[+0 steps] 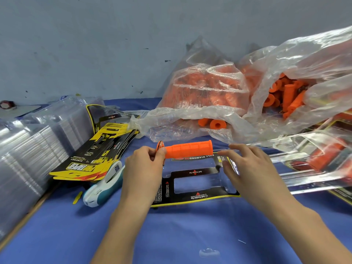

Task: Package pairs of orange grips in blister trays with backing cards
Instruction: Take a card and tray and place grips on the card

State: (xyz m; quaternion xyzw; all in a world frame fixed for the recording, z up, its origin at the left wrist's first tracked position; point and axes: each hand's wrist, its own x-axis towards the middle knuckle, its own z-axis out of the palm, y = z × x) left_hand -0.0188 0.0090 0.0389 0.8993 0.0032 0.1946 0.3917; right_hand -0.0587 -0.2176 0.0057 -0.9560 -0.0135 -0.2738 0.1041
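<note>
Item in hand: orange grip (188, 149), lying level just above the far edge of the blister tray (200, 180), flanged end toward your left.

Landmark: blister tray, clear, set over its black-and-yellow backing card (194, 199) on the blue desk (171, 235), both pockets apparently unfilled.

Left hand (142, 168): your fingers (160, 152) pinch the grip at its flanged end.

Right hand (245, 168): thumb and forefinger pinch the tray's far right edge and steady it; they do not touch the grip.

Stock: loose orange grips in the clear plastic bags (228, 96) beyond the tray; spare backing cards (95, 155) fanned to its left; stacked empty trays (34, 145) further left; white-and-teal stapler (102, 187) between the cards and the tray; finished packs (323, 155) under plastic to its right.

Step, as judged: first grip of the pair going in. Next move calls for you to lower the grip into the far pocket, press it home, then fetch a second grip from the bags.
</note>
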